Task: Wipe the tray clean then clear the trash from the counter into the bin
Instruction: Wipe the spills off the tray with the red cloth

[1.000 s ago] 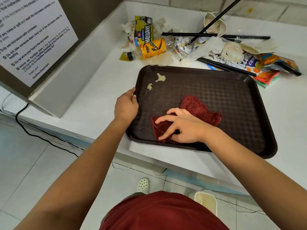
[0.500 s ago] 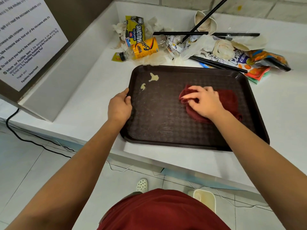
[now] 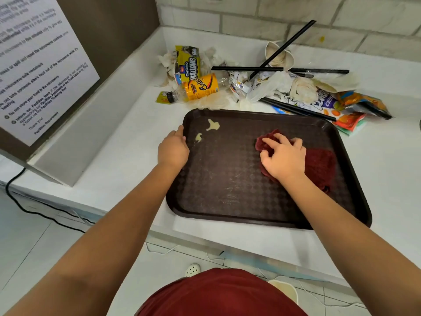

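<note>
Meanwhile, versus a second ago: right hand (image 3: 283, 157) with red cloth (image 3: 320, 166) shifted from near edge of tray (image 3: 227, 197) up toward its far right part; fingers now curled, bunching cloth. Left hand (image 3: 173, 150) unchanged, gripping tray's left rim. Two pale smears (image 3: 213, 126) untouched, just right of left hand, well left of cloth. Beyond both hands, past tray's far rim: trash heap on counter (image 3: 127, 160) with yellow bottle (image 3: 198, 87), black chopsticks (image 3: 279, 69), snack wrappers (image 3: 341, 103).
</note>
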`<state>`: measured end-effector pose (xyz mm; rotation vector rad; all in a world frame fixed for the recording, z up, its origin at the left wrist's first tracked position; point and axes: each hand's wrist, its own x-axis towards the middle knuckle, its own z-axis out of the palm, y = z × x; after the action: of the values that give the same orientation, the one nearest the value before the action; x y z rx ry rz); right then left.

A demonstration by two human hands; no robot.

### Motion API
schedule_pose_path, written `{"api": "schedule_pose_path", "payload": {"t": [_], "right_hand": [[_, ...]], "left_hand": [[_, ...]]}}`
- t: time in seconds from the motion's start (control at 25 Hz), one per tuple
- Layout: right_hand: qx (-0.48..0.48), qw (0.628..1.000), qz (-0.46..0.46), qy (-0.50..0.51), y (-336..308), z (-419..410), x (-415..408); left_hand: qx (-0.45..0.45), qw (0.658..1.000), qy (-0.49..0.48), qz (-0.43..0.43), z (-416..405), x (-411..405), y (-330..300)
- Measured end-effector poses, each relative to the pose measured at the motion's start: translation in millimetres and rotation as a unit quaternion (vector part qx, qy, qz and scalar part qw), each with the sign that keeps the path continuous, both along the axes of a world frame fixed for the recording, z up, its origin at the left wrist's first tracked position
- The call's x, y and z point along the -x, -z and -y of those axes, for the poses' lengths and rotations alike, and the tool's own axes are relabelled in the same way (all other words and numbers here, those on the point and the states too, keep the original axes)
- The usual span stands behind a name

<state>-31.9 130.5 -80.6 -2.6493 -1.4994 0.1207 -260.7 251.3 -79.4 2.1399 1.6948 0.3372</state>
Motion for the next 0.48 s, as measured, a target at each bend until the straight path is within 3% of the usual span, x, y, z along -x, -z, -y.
{"api": "schedule_pose_path", "payload": {"t": [0.2, 0.48], "right_hand": [[0.057, 0.998, -0.011, -0.011, -9, -43, 14], [0.060, 0.982, -0.040, -0.174, -11, -106, 55]], "left_hand": [[0.007, 1.000, 0.009, 0.005, -3, 0, -1], [0.007, 1.000, 0.000, 0.030, -3, 3, 2]]}}
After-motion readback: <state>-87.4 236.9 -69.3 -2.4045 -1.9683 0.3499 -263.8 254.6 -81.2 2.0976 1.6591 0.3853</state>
